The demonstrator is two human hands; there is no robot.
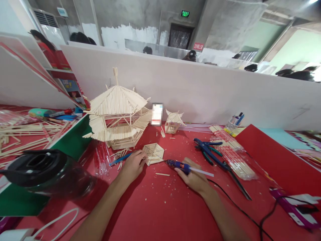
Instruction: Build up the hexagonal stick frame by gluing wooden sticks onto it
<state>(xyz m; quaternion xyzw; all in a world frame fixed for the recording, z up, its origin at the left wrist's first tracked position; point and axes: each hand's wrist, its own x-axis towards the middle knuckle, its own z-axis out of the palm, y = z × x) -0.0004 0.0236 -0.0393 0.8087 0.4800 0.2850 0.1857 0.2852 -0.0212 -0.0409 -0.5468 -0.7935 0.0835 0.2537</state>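
Hexagonal stick panel [153, 153] lies flat on the red tabletop [160, 207], just in front of the large stick pavilion [117, 115] and between the two hands. Flat placement presumably keeps the thin sticks from shifting while a joint is worked.

Left hand [132, 164]: fingers loosely curled, tips pressing on the near-left edge of the panel, apparently pinning it down. Nothing is enclosed in the hand.

Right hand [194, 179]: closed around a blue glue gun [178, 165], with the nozzle pointed left at the panel's near-right edge, touching or just short of it; cannot tell which. A white glue stick [203, 172] projects from the rear of the gun, and a black cord [240, 209] trails off toward the near right. The low, near-horizontal hold looks suited to feeding glue into the panel's edge.

Surroundings:
- One loose stick [162, 174] lies between the hands, with splinters scattered on the tabletop.
- A small stick pavilion [173, 122] stands behind the panel, near the white partition [200, 90].
- Blue-handled cutters [209, 149] lie right of the panel, just beside a clear packet of sticks [234, 152].
- A blue pen [120, 159] sits by the left hand.
- A dark-lidded jar [42, 172] stands at the near left.
- More loose sticks [25, 134] are spread at the far left.
- Other people's heads show beyond the partition.
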